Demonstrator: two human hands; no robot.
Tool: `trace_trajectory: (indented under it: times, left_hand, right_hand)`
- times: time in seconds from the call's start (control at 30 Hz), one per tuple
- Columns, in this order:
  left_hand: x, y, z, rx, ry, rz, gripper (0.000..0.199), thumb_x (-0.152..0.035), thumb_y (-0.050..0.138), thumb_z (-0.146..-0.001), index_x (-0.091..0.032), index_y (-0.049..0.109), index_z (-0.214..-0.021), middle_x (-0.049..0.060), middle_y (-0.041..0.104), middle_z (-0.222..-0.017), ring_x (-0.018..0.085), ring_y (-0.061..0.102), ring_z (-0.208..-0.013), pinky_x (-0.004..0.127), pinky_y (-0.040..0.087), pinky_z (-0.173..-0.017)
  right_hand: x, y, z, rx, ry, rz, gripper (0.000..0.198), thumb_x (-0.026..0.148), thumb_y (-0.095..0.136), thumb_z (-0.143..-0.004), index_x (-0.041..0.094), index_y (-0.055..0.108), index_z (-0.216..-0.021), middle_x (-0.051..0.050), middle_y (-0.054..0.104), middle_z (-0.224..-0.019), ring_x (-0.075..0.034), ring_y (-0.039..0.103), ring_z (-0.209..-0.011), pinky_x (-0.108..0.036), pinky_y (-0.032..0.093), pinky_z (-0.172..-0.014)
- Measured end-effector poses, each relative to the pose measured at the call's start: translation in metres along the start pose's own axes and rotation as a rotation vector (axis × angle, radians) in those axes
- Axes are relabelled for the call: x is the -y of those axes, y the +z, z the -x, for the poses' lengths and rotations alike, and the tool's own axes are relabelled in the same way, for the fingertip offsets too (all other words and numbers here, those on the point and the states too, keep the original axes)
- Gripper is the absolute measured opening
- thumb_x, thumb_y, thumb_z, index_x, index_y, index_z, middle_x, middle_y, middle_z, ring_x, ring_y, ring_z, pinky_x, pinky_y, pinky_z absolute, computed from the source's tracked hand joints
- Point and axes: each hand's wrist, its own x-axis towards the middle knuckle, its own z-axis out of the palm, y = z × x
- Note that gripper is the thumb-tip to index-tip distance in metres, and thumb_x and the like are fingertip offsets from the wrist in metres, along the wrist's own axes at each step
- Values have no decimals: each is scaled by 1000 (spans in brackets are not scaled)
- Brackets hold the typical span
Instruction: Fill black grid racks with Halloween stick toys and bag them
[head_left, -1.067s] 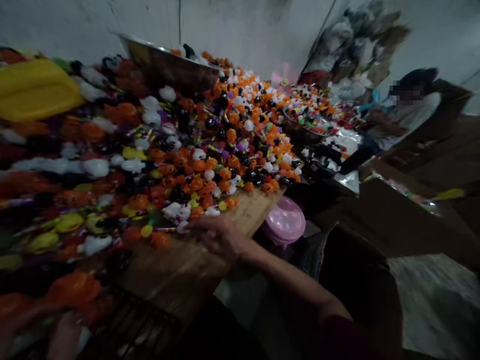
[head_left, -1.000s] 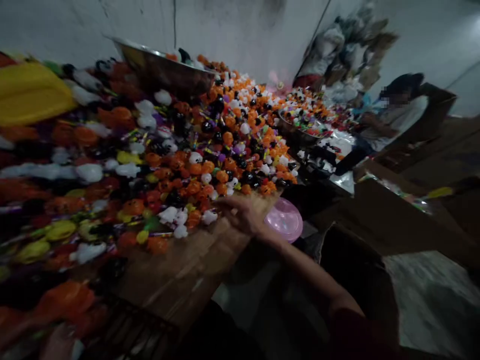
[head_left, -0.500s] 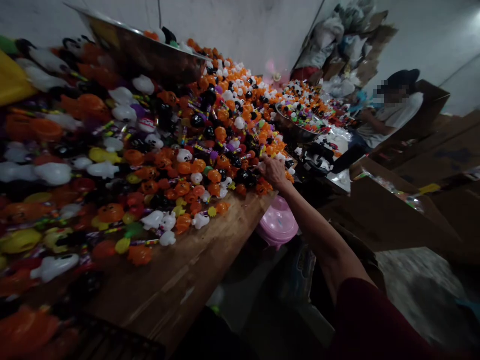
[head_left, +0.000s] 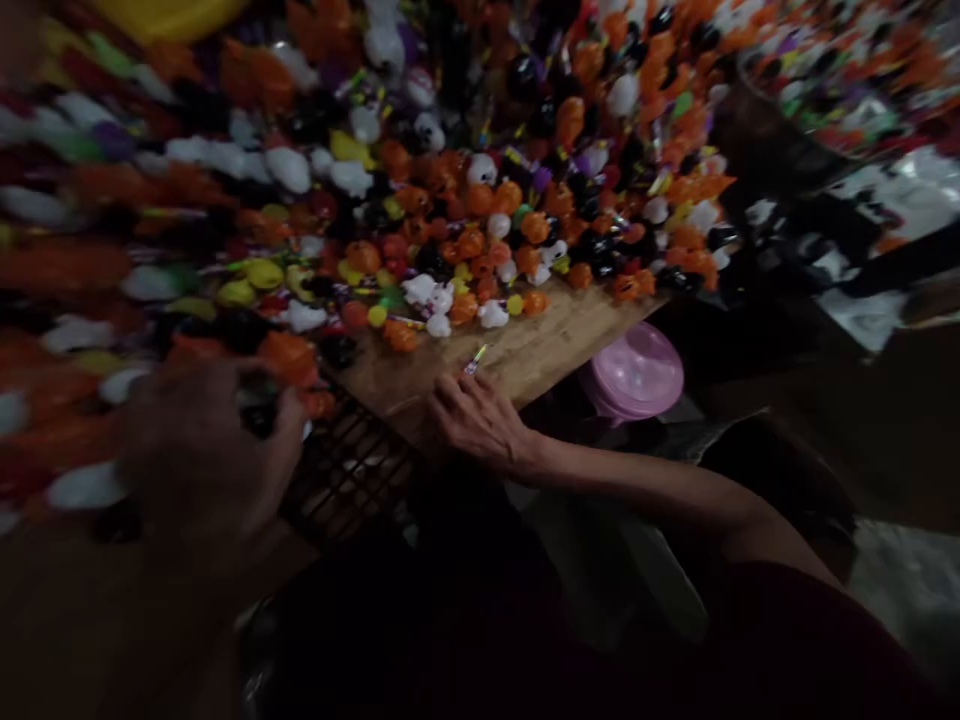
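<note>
My right hand (head_left: 480,425) is closed at the wooden table's front edge. A small candy stick in a printed wrapper (head_left: 474,360), with a yellow-green end, pokes out from its fingertips. On the left, my left hand (head_left: 214,455) is dark and blurred, its thumb and fingers curled round a small shiny black plastic figure (head_left: 259,412). The figure's exact shape cannot be made out. Behind both hands spreads a pile of small plastic figures (head_left: 480,200) in orange, white, black and yellow, with wrapped sticks among them.
A dark plastic crate (head_left: 352,470) sits between the hands below the table edge (head_left: 570,335). A pink lidded tub (head_left: 637,372) stands beneath the table at right. A metal bowl (head_left: 780,125) of colourful pieces is at the far right, and something yellow (head_left: 172,15) at top left.
My right hand has drawn back from the pile's far right to the table's front edge, now with a candy stick. My left hand has come into view. The view has tilted down.
</note>
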Motion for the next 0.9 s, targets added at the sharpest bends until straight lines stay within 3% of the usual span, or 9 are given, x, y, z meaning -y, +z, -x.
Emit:
trace_trajectory:
  times: [0.07,0.13,0.3,0.37,0.43,0.57,0.67,0.77,0.9]
  left_hand:
    - [1,-2,1,-22,25,-120,28,-40,51,-87,-18,66,-93,17,70,-96,41,65,-104,61,52,-92]
    - [1,-1,-2,-38,49,-154,26,-36,49,-88,-18,66,-93,16,71,-94,40,65,-100,58,54,-87]
    - [0,1,-3,-39,75,-131,24,-32,51,-88,-16,67,-98,15,71,-97,38,64,-103,53,53,-90]
    - [1,2,-1,-47,79,-123,24,-30,52,-87,-15,67,-101,14,71,-99,37,63,-106,52,51,-92]
    - [2,3,1,-60,76,-118,22,-29,53,-87,-17,66,-101,12,71,-99,35,62,-106,50,51,-92]
    - [-1,0,1,-28,45,-122,16,-29,56,-91,-20,64,-100,11,72,-102,32,62,-106,49,51,-95]
    - [-3,-4,0,-15,22,-125,13,-28,59,-91,-21,64,-100,11,72,-103,33,64,-107,51,53,-95]
    - [-6,-6,-1,-22,11,-130,12,-26,62,-88,-19,64,-98,10,72,-103,33,64,-108,50,54,-95]
    - [-8,-6,-2,-7,-32,-139,14,-21,62,-84,-19,64,-98,8,72,-105,33,63,-113,49,52,-98]
  right_hand:
    - [12,14,-11,14,-74,-103,28,18,38,-105,15,65,-112,-13,66,-106,-22,58,-89,-37,51,-82]
    - [5,18,-13,-19,-101,-206,31,24,37,-107,13,64,-117,-14,65,-106,-22,58,-86,-37,51,-77]
    - [-49,1,10,-266,112,-338,35,21,34,-106,17,58,-130,-12,62,-108,-20,60,-85,-34,52,-71]
    - [-65,-2,16,-267,128,-345,32,22,39,-104,19,59,-129,-13,62,-115,-21,62,-93,-36,54,-77]
    - [-70,4,14,-186,75,-346,32,25,46,-101,19,58,-130,-14,60,-124,-23,62,-101,-38,55,-83]
    - [-61,25,-5,-50,121,-281,27,27,51,-99,16,63,-120,-16,62,-116,-26,58,-102,-41,53,-90]
    - [-54,34,-10,-40,168,-287,23,29,50,-100,16,67,-108,-14,64,-108,-26,57,-98,-41,51,-87]
    - [-47,30,-4,-96,212,-420,25,36,50,-101,17,66,-96,-11,65,-99,-22,60,-86,-36,50,-75]
    - [-23,17,-8,-105,337,-654,17,32,58,-95,19,64,-104,-8,70,-91,-20,62,-76,-31,49,-66]
